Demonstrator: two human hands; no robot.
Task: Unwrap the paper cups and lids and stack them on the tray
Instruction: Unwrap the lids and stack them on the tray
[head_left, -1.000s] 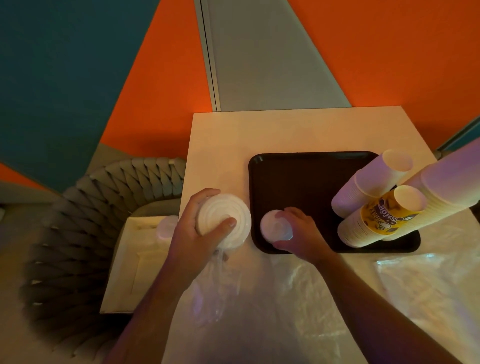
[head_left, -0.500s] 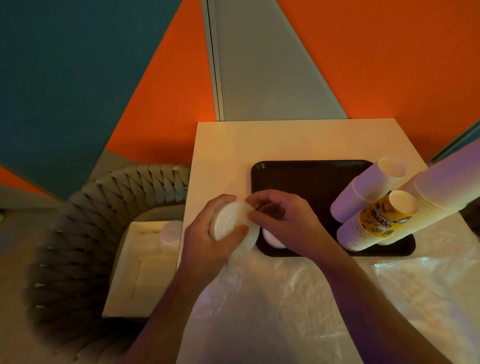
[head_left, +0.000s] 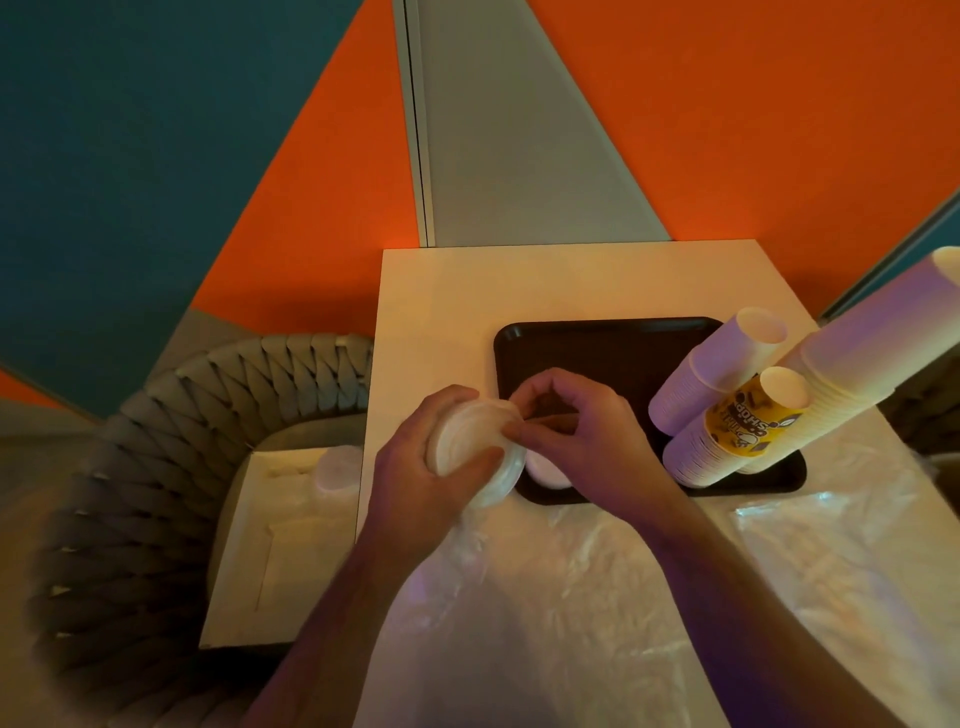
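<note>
1. Head view, centre of the frame: the left hand (head_left: 415, 483) is wrapped round a stack of white lids (head_left: 475, 452), thumb across the front and fingers behind, with the top lid's ringed face turned up toward the camera.
2. Just right of it, the right hand (head_left: 582, 441) has its fingers curled in, and the fingertips (head_left: 519, 428) pinch at the right edge of that same stack of lids. I cannot tell whether it has one lid or several.
3. The stack is held above the near left corner of the dark tray (head_left: 597, 348), which lies on the pale table (head_left: 441, 312) right of centre.
4. Under the right hand, a small pile of white lids (head_left: 543, 470) sits on the tray near its front left corner, partly hidden by the wrist.
5. At the right end of the tray stand leaning stacks of cups: a plain white cup stack (head_left: 717, 369), a stack topped by a yellow printed cup (head_left: 748, 421) in front of it, and a long pale cup stack (head_left: 857, 358) running off the right edge of the frame.
6. Crumpled clear plastic wrap (head_left: 597, 597) covers the table's near part, across the lower middle and lower right; a piece hangs below the left hand.
7. Lower left: a woven grey chair (head_left: 156, 467) holds a flat cardboard box (head_left: 280, 545), with a pale round thing lying on its far end, too blurred to name.
</note>
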